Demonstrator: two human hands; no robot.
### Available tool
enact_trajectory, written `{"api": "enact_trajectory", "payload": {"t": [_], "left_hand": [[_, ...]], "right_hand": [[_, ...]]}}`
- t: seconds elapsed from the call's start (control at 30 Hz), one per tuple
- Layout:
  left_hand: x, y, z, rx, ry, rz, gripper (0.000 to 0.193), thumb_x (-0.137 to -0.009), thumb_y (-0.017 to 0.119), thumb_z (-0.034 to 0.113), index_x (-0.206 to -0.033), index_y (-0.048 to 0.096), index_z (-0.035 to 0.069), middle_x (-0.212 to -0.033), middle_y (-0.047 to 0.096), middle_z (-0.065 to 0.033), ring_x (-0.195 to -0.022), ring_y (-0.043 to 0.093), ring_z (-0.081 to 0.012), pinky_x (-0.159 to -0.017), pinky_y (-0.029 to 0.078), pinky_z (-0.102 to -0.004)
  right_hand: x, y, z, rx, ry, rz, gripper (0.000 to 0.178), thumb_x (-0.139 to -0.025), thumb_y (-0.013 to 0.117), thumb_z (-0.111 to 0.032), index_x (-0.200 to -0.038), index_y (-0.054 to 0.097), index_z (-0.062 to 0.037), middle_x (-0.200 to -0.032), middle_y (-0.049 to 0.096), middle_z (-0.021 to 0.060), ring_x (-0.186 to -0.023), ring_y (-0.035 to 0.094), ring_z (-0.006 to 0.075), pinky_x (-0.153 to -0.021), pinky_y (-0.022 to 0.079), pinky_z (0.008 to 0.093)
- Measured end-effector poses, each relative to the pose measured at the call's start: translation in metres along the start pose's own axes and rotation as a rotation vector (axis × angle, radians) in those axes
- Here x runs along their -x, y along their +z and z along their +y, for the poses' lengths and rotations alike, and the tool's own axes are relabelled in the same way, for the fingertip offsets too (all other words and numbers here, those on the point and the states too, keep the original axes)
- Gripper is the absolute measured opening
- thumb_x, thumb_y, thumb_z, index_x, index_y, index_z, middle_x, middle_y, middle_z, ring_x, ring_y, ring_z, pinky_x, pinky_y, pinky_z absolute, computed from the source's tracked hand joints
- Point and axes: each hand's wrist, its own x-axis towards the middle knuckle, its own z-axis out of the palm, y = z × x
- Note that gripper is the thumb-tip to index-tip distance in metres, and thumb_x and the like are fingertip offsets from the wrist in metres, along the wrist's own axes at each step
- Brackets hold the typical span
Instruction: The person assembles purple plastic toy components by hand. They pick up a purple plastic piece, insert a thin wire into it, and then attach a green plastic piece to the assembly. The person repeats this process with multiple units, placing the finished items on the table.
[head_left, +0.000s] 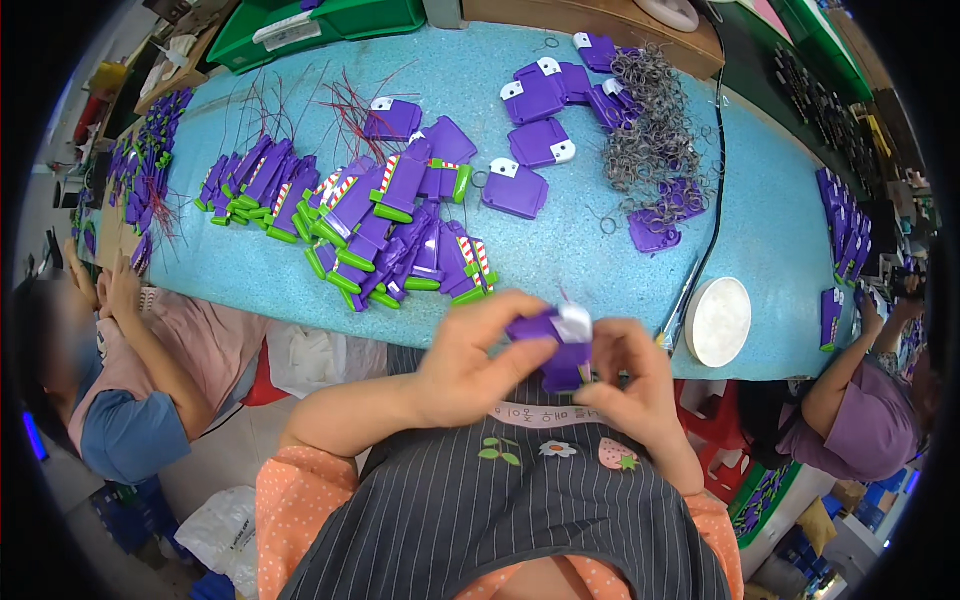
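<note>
My left hand is closed on a small purple plastic part with a white rounded corner, held in front of my apron at the table's near edge. A thin wire end sticks up from its top. My right hand has curled fingers at the part's right and lower edge, slightly blurred. Beyond my left hand lies a heap of purple parts with green ends and red-and-white stripes. Farther off, several flat purple pieces with white corners lie scattered, beside a tangled pile of small metal springs.
A white round dish stands at the right front, with a slim pointed tool beside it. A black cable crosses the blue tabletop. A green bin stands at the back. Co-workers sit on both sides.
</note>
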Motion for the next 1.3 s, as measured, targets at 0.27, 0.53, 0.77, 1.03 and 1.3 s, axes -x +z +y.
{"api": "enact_trajectory", "payload": {"t": [0.27,0.53,0.77,1.03,1.3], "left_hand": [[0.015,0.023,-0.018,0.336,-0.174,0.064,0.020,-0.092,0.055,0.012,-0.106,0.050,-0.001,-0.092,0.057,-0.0023,-0.084,0.052,-0.0059,-0.073,0.044,-0.0231],[0.010,0.028,-0.017,0.056,-0.111,0.064,0.021,-0.092,0.054,0.013,-0.107,0.049,-0.002,-0.092,0.060,-0.0042,-0.083,0.053,-0.0059,-0.073,0.045,-0.0234],[0.009,0.036,-0.021,-0.042,-0.081,0.039,0.026,-0.086,0.059,0.009,-0.106,0.047,-0.002,-0.097,0.056,-0.0153,-0.088,0.056,-0.0215,-0.075,0.045,-0.0341],[-0.044,-0.007,-0.008,-1.053,0.394,-0.067,0.045,-0.074,0.058,0.000,-0.116,0.043,-0.006,-0.121,0.047,-0.0237,-0.110,0.047,-0.0371,-0.095,0.038,-0.0434],[-0.106,-0.044,-0.018,-1.584,0.232,-0.359,0.034,-0.070,0.053,0.001,-0.104,0.052,-0.004,-0.117,0.052,-0.0189,-0.109,0.049,-0.0338,-0.093,0.038,-0.0420]], "right_hand": [[0.020,0.004,0.010,0.122,-0.076,-0.118,0.015,-0.083,0.066,-0.014,-0.084,0.062,-0.0003,-0.057,0.052,0.0018,-0.047,0.045,0.0072,-0.043,0.033,0.0249],[0.012,0.005,0.028,-0.114,-0.055,-0.077,0.016,-0.083,0.065,-0.013,-0.084,0.061,0.0022,-0.073,0.052,0.0071,-0.067,0.048,0.0128,-0.061,0.038,0.0267],[0.005,-0.002,0.022,0.108,-0.144,-0.053,0.016,-0.082,0.064,-0.012,-0.087,0.060,0.0027,-0.077,0.054,0.0093,-0.072,0.052,0.0193,-0.064,0.040,0.0292],[0.025,-0.070,-0.005,-0.119,-0.206,0.497,0.028,-0.080,0.061,-0.001,-0.107,0.054,-0.0012,-0.094,0.058,0.0042,-0.083,0.055,0.0094,-0.072,0.045,0.0240],[0.026,-0.278,0.105,0.368,-0.033,0.845,0.021,-0.088,0.062,-0.013,-0.100,0.060,0.0040,-0.087,0.062,0.0039,-0.078,0.055,0.0077,-0.071,0.042,0.0200]]}}
